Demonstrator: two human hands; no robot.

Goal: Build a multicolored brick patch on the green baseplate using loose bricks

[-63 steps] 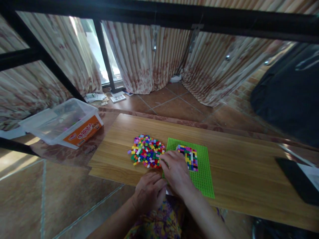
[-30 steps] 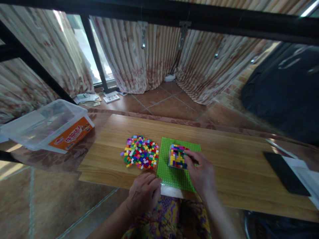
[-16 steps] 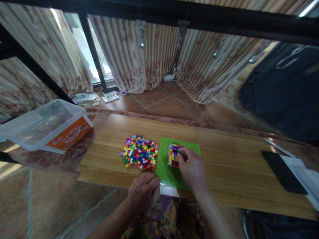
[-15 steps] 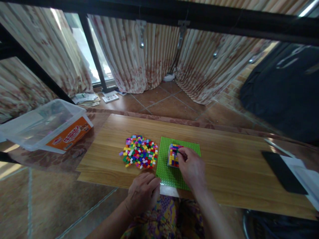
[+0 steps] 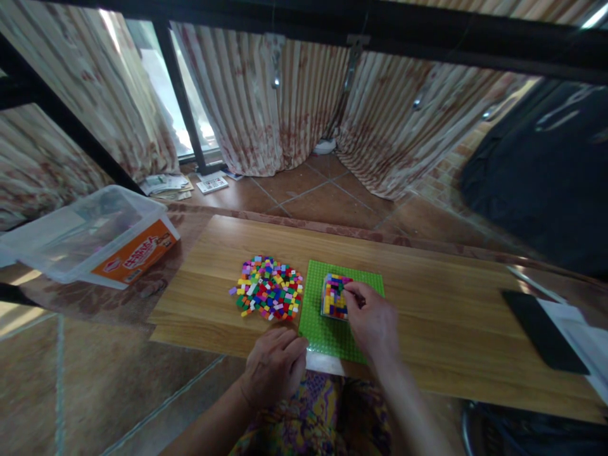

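A square block of small multicoloured building bricks stands on the green studded baseplate. My right hand reaches over the baseplate with thumb and forefinger pinched together at the block's right side. What the pinch holds, if anything, is hidden by the fingers. My left hand rests as a loose fist on the table's near edge, just left of the baseplate's lower corner. Beyond it lies a heap of loose coloured bricks, which the hand does not touch.
The wooden table runs across the view. At far left stands a clear plastic box with an orange label. A black flat sheet and white papers lie at the right end. Curtains hang behind.
My right hand has shifted slightly to the right along the brick block, uncovering more of its top. The left hand stays put. The whole view has shifted a little.
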